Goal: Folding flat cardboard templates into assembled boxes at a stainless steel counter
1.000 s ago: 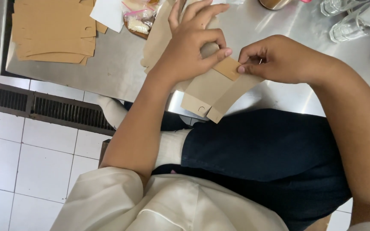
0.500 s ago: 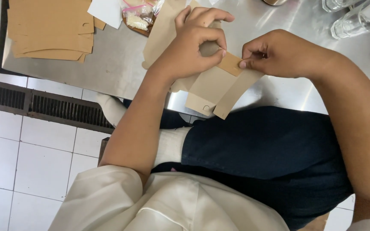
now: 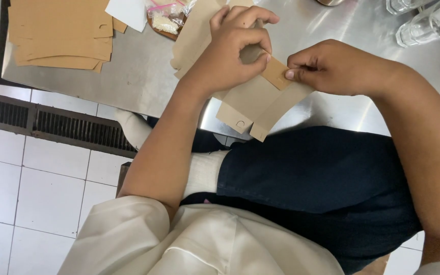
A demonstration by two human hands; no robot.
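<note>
Both hands work a flat brown cardboard blank at the near edge of the steel surface.

The cardboard blank (image 3: 253,102) hangs partly over the edge of the steel surface (image 3: 138,76), above the person's dark-trousered lap. The left hand (image 3: 232,48) curls over the blank's upper part, its fingers (image 3: 266,56) pressed onto a folded flap; the right hand (image 3: 334,66) pinches that flap's end between thumb and fingertips (image 3: 290,74). Compared with half a second ago, the grip looks the same and the blank sits a touch lower toward the lap. Left of the blank lies a stack of flat brown sheets (image 3: 59,33); beyond it a clear bag of small items (image 3: 166,12); far right of it stand clear glasses (image 3: 423,20).
</note>
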